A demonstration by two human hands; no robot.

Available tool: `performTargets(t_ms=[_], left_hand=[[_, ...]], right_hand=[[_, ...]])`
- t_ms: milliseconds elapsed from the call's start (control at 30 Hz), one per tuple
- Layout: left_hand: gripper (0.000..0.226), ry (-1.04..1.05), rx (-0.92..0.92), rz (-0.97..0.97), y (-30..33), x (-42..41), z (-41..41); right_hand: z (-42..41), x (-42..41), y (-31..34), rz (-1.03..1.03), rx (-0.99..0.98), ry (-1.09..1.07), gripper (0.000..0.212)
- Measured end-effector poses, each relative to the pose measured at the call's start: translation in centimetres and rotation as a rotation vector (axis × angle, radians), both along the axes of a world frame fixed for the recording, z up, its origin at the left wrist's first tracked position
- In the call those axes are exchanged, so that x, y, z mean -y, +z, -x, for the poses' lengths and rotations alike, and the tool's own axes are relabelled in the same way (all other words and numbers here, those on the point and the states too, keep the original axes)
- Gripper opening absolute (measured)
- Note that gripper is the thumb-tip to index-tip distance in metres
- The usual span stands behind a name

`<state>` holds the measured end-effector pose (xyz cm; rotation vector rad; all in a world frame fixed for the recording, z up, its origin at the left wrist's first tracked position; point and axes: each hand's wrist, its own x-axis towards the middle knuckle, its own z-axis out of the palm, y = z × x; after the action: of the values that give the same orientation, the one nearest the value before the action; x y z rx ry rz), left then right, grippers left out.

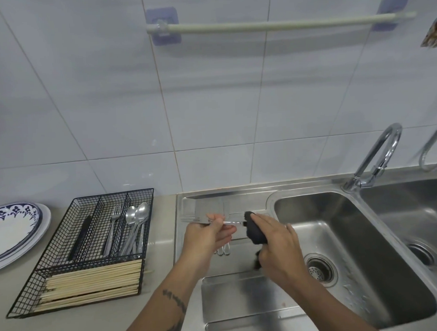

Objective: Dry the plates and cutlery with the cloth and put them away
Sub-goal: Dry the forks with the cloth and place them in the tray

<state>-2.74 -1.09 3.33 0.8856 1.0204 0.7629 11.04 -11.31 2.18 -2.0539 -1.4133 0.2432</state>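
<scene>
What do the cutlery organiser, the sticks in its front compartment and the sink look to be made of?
The cutlery organiser looks like black coated wire mesh: a thin grid you can see through. The sticks look like pale unfinished wood or bamboo, matte and light tan; likely chopsticks. The sink appears to be brushed stainless steel: grey with soft, blurred reflections.

Plates (13,231) lie left of the wire caddy (88,248); the sink (346,254) sits right, tap (377,158) behind.
</scene>
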Motion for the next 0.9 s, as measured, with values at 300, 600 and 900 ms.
performTargets(t_ms=[300,600,900], left_hand=[[0.016,0.009,-0.066,-0.049,-1.5,0.2,0.2],[0.025,0.169,-0.028,0.057,-1.3,0.5,-0.3],[0.023,0.214,0.01,0.081,-1.8,0.0,0.9]], right_hand=[[1.4,-0.5,1.3,-0.195,-0.005,0.03,0.07],[2.5,-0.3,0.1,0.032,0.233,0.099,0.076],[0.5,-0.1,-0.6,0.115,0.236,0.089,0.08]])
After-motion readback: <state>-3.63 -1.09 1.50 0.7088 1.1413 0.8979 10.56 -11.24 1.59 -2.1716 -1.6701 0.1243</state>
